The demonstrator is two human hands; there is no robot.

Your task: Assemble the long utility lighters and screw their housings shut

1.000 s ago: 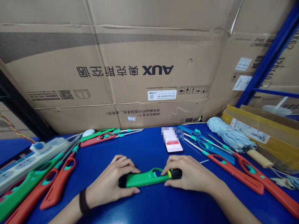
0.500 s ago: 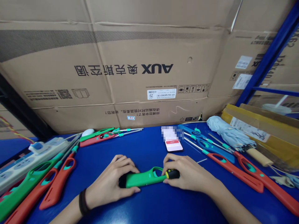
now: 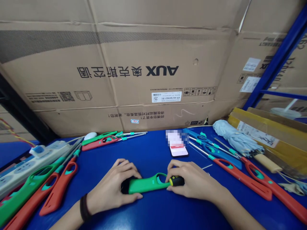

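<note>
Between my two hands lies a green utility lighter body [image 3: 144, 184], with its looped trigger guard toward the right; no metal barrel shows on it. My left hand [image 3: 117, 182] is closed around its wide left end, fingers over the top and thumb along the near side. A dark part shows inside that grip. My right hand [image 3: 188, 179] pinches a black-and-yellow handle, apparently a screwdriver [image 3: 177, 181], against the lighter's narrow right end. A thin metal rod [image 3: 207, 166] shows behind that hand; whether it belongs to the screwdriver, I cannot tell.
Red lighters [image 3: 61, 188] and a green one lie left, beside a white power strip [image 3: 26, 163]. More lighters [image 3: 242, 177] lie right, near a folded umbrella [image 3: 236, 137] and yellow-taped box [image 3: 268, 131]. A phone [image 3: 179, 151] lies ahead; cardboard [image 3: 124, 89] stands behind.
The view has shifted very slightly. Both hands keep their grips on the green lighter body and the screwdriver, with barely any movement.
</note>
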